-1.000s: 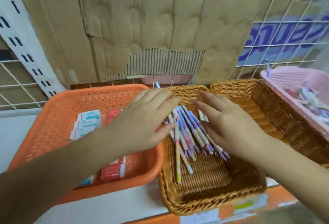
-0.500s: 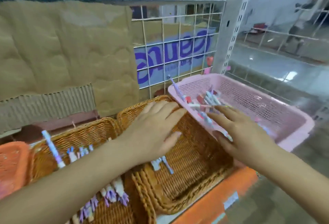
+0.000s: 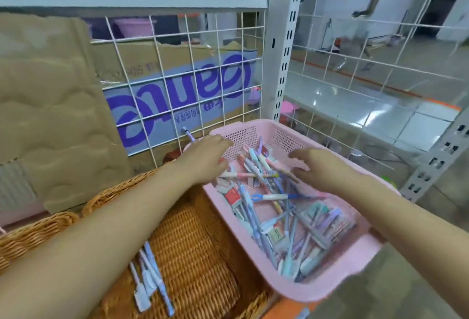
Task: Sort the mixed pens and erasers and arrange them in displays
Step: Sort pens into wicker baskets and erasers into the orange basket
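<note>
head view, looking down, close over pink basket (image 3: 327, 278)

Both hands have moved right, away from the woven wicker basket (image 3: 198, 255) they were spread over a second ago. They now reach into the pink perforated plastic basket (image 3: 330, 290) of mixed pens and erasers (image 3: 266, 191). The left hand (image 3: 203, 160) has crossed to that basket's far left corner, and the right hand (image 3: 322, 169) hangs over the middle of the pile. The fingers, flat before, are now loosely bent downward.

The wicker basket (image 3: 203, 255) is cropped below; the nearest pens (image 3: 308, 264) blur.
</note>
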